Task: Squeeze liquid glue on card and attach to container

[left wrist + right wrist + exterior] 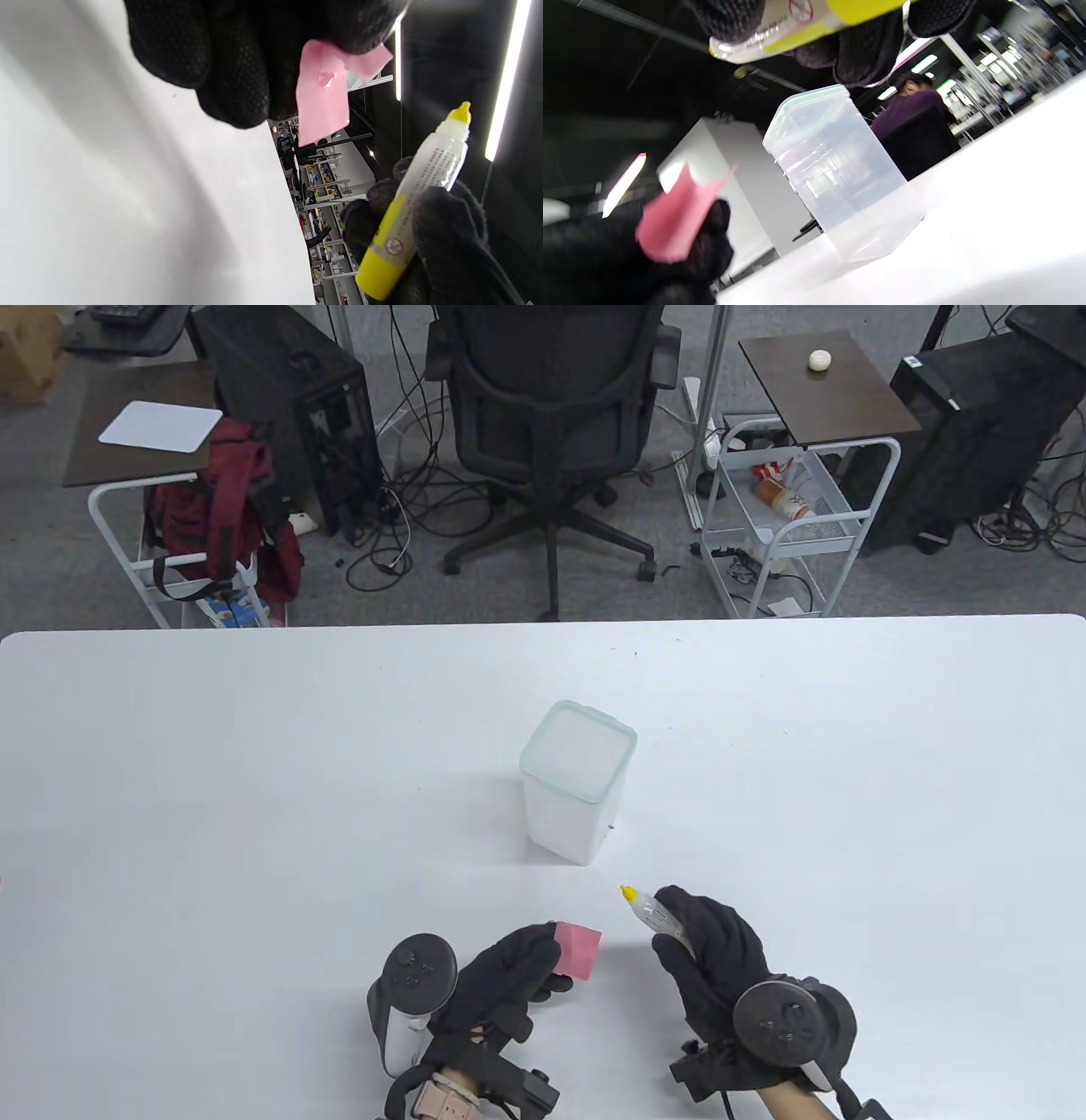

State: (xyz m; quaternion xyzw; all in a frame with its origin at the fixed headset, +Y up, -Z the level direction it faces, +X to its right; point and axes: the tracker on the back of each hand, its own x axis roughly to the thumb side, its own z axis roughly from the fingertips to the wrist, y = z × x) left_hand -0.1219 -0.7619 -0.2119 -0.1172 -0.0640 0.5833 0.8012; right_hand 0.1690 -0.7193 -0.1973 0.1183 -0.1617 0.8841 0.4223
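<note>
My left hand [509,976] holds a small pink card [578,949] above the table near its front edge. In the left wrist view the card [322,101] is bent between my gloved fingers [237,63] and carries a clear bead of glue. My right hand [717,976] grips a glue tube [655,911] with a yellow tip pointing up-left, a little right of the card. The tube [415,199] shows its yellow base in the left wrist view. A clear lidded container [577,782] stands upright at the table's middle, beyond both hands; it also shows in the right wrist view [840,169].
The white table [254,780] spreads wide around the container. Beyond its far edge stand an office chair [551,415], two white carts [789,517] and computer towers.
</note>
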